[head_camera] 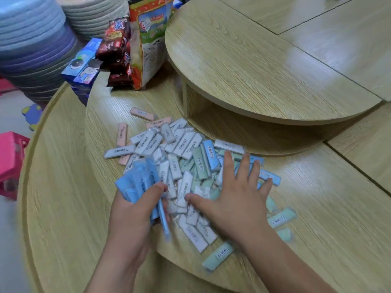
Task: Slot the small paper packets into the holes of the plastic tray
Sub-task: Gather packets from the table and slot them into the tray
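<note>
The left hand [135, 210] clamps a fat bunch of blue packets [137, 180]; the right hand [234, 193] lies splayed and empty on the pile [179, 149] at three o'clock of it; the overfull bunch could spill.

The round table top of pale wood-grain laminate [296, 208] looked smooth with a soft sheen, and the raised round shelf of the same laminate [243, 66] caught a brighter glare. Under my right hand [234, 197] the heap of small white, green, blue and pink packets [179, 149] looked like matt paper under a thin, shiny clear wrap. The bunch of light-blue packets [135, 182] in my left hand [131, 216] had the same slick film. The dark red snack wrappers [114, 49] and the tall orange-and-white bag [148, 39] were glossy plastic. The stacked grey and blue stools [31, 39] looked like smooth moulded plastic.
</note>
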`<state>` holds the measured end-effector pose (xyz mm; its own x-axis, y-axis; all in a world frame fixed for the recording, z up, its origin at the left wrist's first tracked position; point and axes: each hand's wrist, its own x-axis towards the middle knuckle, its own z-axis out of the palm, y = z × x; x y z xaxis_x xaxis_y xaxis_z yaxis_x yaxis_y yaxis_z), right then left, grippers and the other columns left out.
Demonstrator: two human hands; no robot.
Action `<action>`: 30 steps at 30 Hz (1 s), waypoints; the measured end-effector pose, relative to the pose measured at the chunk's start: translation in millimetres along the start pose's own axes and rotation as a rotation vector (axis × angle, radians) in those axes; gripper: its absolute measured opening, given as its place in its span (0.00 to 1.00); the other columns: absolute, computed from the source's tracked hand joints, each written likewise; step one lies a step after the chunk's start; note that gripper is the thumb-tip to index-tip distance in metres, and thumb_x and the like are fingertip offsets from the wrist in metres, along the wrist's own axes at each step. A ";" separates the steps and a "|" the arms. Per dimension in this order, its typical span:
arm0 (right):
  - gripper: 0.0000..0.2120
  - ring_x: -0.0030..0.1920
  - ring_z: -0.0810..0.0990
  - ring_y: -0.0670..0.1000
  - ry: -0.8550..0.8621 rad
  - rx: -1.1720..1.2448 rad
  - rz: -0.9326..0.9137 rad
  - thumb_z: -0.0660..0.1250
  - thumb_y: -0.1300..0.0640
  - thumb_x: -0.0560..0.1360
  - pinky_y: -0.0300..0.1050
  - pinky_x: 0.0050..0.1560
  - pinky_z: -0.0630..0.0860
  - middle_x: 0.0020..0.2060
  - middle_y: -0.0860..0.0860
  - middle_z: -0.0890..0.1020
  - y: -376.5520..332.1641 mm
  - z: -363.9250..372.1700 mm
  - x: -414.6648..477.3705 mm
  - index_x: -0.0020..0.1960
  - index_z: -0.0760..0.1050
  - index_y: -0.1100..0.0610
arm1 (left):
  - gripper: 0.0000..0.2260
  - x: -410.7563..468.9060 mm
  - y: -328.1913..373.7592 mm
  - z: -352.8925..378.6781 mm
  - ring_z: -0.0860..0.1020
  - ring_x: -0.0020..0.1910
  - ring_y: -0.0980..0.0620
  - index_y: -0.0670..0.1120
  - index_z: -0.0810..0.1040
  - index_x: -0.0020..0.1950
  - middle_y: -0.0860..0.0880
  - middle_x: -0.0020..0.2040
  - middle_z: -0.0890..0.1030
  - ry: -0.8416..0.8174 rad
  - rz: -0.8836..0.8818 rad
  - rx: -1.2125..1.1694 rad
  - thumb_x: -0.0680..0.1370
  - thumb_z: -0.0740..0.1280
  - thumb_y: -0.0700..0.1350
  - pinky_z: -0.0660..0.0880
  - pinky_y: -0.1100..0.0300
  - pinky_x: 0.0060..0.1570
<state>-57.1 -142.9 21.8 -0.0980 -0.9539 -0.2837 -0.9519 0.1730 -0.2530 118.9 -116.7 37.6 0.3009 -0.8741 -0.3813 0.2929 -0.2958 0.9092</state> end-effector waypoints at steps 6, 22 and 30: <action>0.60 0.76 0.30 0.65 0.008 -0.022 -0.055 0.44 0.13 0.58 0.75 0.71 0.37 0.78 0.57 0.32 -41.8 15.6 -10.2 0.77 0.28 0.45 | 0.03 14.8 -10.4 -14.9 0.74 0.27 0.51 0.42 0.77 0.46 0.45 0.34 0.76 0.029 -0.042 -0.063 0.75 0.70 0.38 0.73 0.57 0.24; 0.53 0.78 0.45 0.69 0.174 -0.109 -0.020 0.52 0.18 0.63 0.77 0.70 0.48 0.80 0.61 0.47 -36.7 29.3 6.9 0.80 0.47 0.44 | 0.10 39.9 -5.2 -8.1 0.75 0.30 0.49 0.38 0.77 0.51 0.39 0.41 0.78 -0.221 -0.096 0.013 0.73 0.71 0.40 0.74 0.57 0.26; 0.44 0.76 0.58 0.64 0.183 -0.142 -0.204 0.58 0.23 0.65 0.68 0.67 0.62 0.77 0.57 0.63 -31.7 22.9 23.5 0.76 0.61 0.41 | 0.13 45.9 -6.5 -4.4 0.77 0.31 0.48 0.37 0.77 0.52 0.39 0.42 0.79 -0.250 -0.103 0.038 0.71 0.70 0.43 0.74 0.56 0.28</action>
<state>-22.6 -165.2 1.9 0.0607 -0.9960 -0.0660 -0.9870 -0.0500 -0.1524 134.8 -153.1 13.5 0.0361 -0.9052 -0.4235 0.2751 -0.3984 0.8750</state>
